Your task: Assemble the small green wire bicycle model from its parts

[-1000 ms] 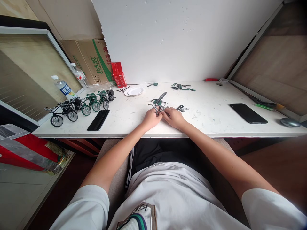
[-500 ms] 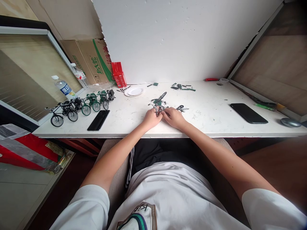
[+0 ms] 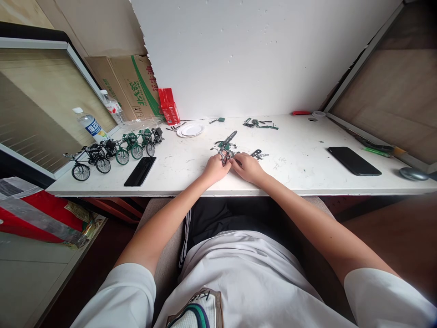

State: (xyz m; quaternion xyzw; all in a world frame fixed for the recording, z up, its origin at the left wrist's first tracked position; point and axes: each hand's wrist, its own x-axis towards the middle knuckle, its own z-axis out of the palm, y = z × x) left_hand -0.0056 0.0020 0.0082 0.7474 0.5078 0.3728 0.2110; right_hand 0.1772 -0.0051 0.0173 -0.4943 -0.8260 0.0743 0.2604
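My left hand is closed around the near part of a partly built model bicycle, whose silver handlebar shows above the fingers. Against it from the other side is my right hand, its fingertips pinched together on the bicycle's near end. The fingers hide most of the gripped part. Just beyond the hands lie a dark wheel and a green piece. To the right of my right hand, small black and silver parts rest on the white table.
Several finished model bicycles stand at the left, near a phone and bottles. White paper plates, a red box and loose green and black parts sit farther back. Another black phone lies right.
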